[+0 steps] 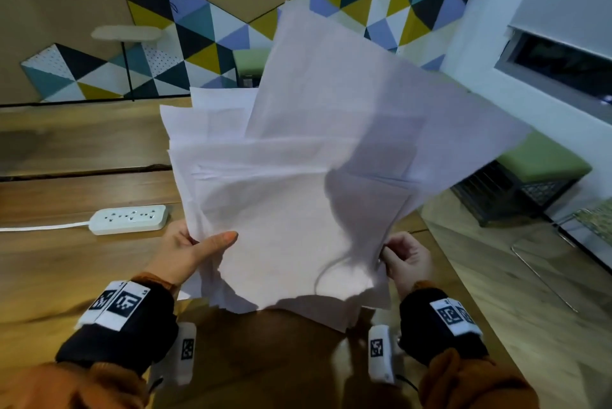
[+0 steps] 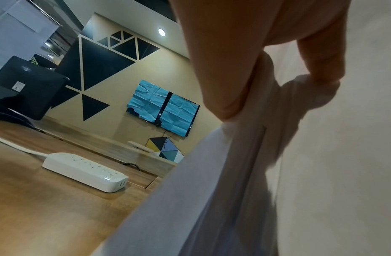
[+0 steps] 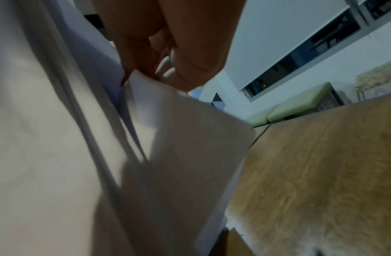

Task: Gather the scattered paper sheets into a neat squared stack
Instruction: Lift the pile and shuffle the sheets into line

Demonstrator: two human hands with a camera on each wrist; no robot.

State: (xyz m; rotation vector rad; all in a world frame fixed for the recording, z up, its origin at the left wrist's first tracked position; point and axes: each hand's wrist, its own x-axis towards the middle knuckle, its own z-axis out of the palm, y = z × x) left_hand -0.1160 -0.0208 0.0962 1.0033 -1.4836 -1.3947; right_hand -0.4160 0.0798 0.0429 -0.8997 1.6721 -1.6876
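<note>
A loose, fanned bunch of several white paper sheets (image 1: 298, 196) is held up off the wooden table (image 1: 82, 263), its edges uneven and its top sheets splayed to the right. My left hand (image 1: 195, 249) grips the bunch's left edge, thumb on the front. My right hand (image 1: 402, 254) pinches the right edge with curled fingers. In the left wrist view the thumb (image 2: 225, 72) presses on the paper sheets (image 2: 321, 155). In the right wrist view curled fingers (image 3: 168, 43) pinch the fanned paper sheets (image 3: 58, 138).
A white power strip (image 1: 129, 219) with its cable lies on the table left of my left hand. The table's right edge (image 1: 463, 276) runs close to my right hand. Green stools (image 1: 543, 163) stand on the floor beyond it.
</note>
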